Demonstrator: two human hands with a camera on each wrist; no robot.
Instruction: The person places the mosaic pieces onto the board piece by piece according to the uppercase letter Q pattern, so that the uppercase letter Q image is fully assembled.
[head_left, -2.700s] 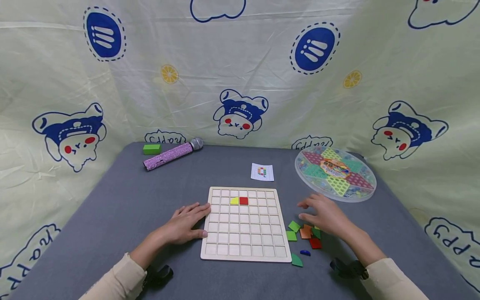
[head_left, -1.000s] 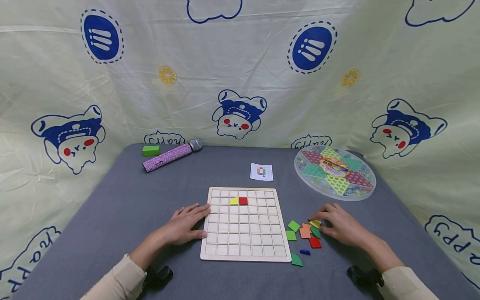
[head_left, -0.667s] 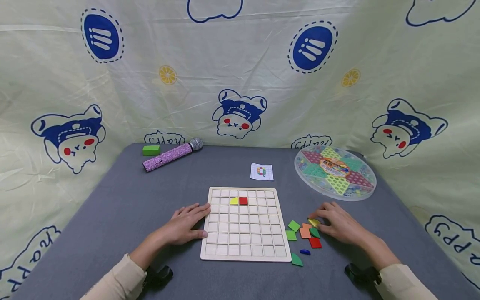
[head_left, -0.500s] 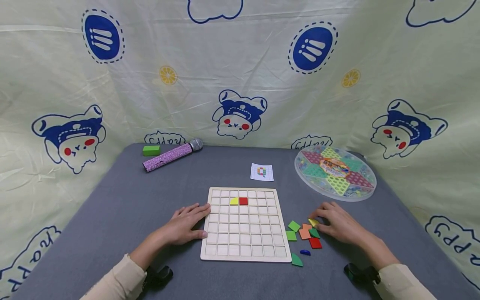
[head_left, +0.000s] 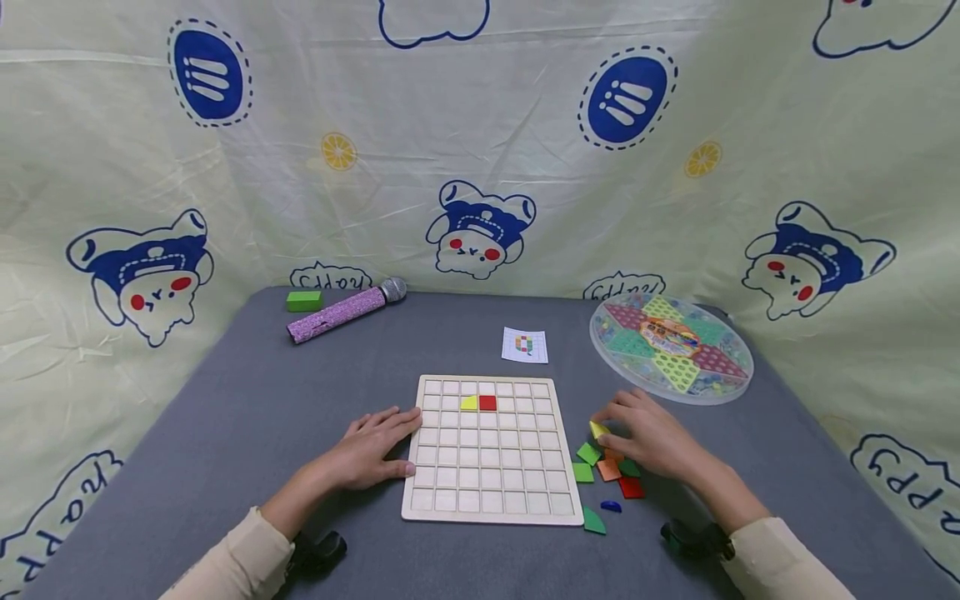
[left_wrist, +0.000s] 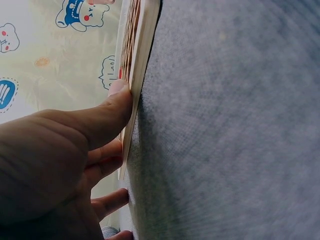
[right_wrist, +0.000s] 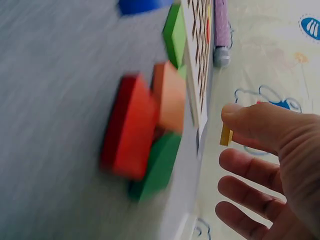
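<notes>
Closest to me are my cream sleeves (head_left: 232,562). Past them, at the right near corner of the wooden grid board (head_left: 488,458), lies a green quarter-round piece (head_left: 594,522), with a blue piece (head_left: 611,506) near it. Next come a red square (head_left: 632,488), a dark green piece (head_left: 630,468) and an orange piece (head_left: 609,471), bunched together, and two light green squares (head_left: 583,472) by the board's right edge. My left hand (head_left: 375,450) rests against the board's left edge, fingers extended, clasping nothing. With my right hand (head_left: 645,433) I pinch a yellow piece (head_left: 597,430) between thumb and forefinger, to the right of the board and just beyond the loose pieces. In the board's second row from the far side, a yellow tile (head_left: 468,403) and a red tile (head_left: 487,403) sit side by side. Farther off lie a patterned card (head_left: 525,345), a round star-patterned disc (head_left: 637,358) on the right, a glittery purple microphone (head_left: 345,314) and a green block (head_left: 304,301), all before a printed curtain (head_left: 480,125)
</notes>
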